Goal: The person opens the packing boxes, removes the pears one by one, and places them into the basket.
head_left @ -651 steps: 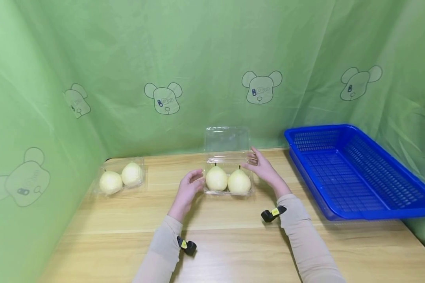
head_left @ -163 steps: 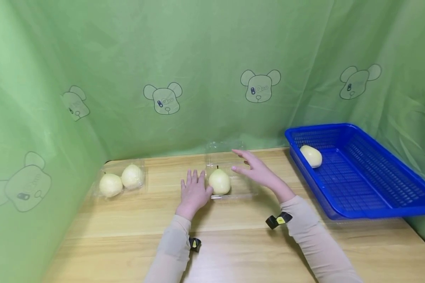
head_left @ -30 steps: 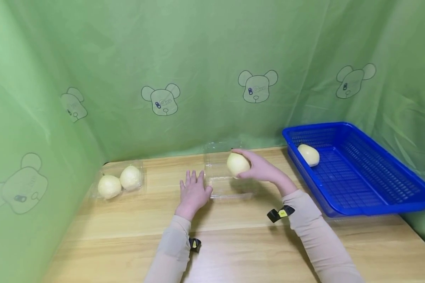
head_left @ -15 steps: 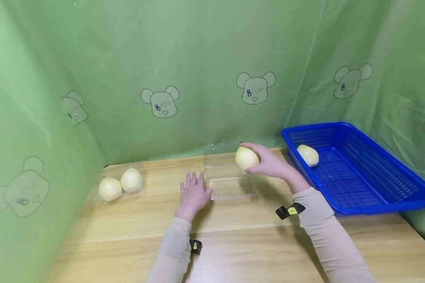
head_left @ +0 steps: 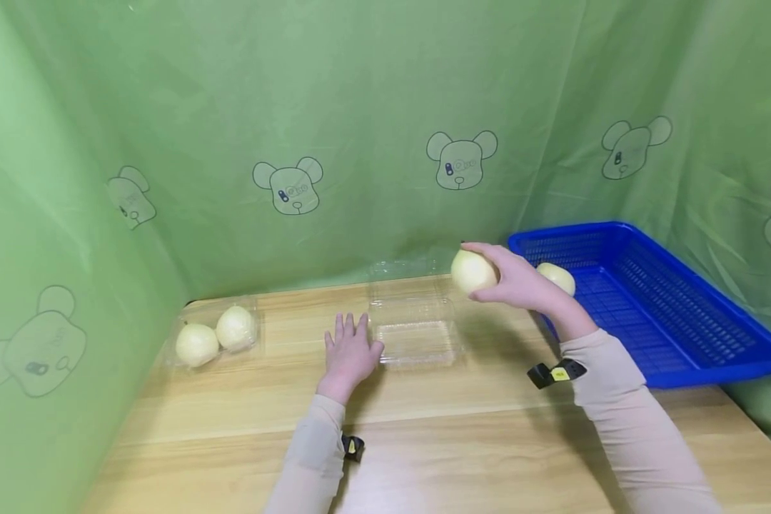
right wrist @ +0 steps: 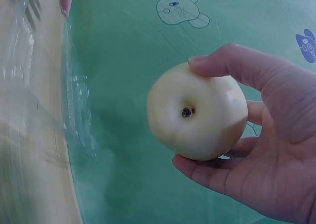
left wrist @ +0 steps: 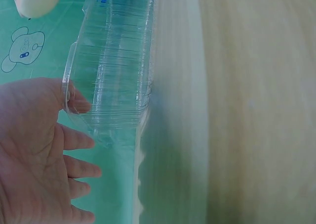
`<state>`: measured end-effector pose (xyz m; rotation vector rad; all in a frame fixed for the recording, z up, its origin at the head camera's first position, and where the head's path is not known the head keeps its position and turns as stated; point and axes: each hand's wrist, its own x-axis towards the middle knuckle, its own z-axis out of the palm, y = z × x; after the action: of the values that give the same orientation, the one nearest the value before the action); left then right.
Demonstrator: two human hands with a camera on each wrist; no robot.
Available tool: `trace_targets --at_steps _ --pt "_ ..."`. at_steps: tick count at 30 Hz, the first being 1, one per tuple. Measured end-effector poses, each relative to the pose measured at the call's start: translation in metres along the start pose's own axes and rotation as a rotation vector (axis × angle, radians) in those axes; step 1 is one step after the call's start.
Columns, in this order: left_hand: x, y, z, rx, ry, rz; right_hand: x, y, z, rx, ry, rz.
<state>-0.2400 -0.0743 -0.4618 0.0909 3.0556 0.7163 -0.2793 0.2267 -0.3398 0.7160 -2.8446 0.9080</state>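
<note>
My right hand [head_left: 519, 279] grips a pale yellow pear [head_left: 472, 272], thumb on one side and fingers on the other. In the right wrist view, the pear's base with its dark centre faces the camera. The pear is in the air between the clear plastic clamshell box [head_left: 417, 343] and the blue basket [head_left: 687, 377]. That box lies with its lid back and holds no pear. At its left side is my left hand [head_left: 352, 357], fingers straight and spread. In the left wrist view, the thumb of my left hand [left wrist: 34, 145] touches the box's rim.
One pear [head_left: 557, 277] lies in the basket's near-left part, partly behind my right hand. At the table's far left, another clear box [head_left: 257, 335] contains two pears [head_left: 197, 345]. A green curtain [head_left: 360, 93] encloses the wooden table [head_left: 231, 442] at the back and sides.
Earlier, two pears sat in the middle box; one went into the basket. Over the last second my right hand has carried the other up and rightward. My left hand has stayed beside the box.
</note>
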Motion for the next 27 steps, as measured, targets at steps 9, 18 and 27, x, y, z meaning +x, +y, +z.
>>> trace_targets --at_steps 9,18,27 --pt "0.000 0.000 0.000 0.008 -0.007 -0.003 -0.008 0.010 -0.022 -0.040 0.003 0.015" --pt "-0.002 0.002 -0.003 -0.003 -0.014 -0.008 -0.013 0.020 -0.049 -0.078 0.033 0.043" --pt "-0.002 0.002 -0.004 -0.015 -0.006 0.000 -0.017 0.039 -0.072 -0.029 0.057 0.124"
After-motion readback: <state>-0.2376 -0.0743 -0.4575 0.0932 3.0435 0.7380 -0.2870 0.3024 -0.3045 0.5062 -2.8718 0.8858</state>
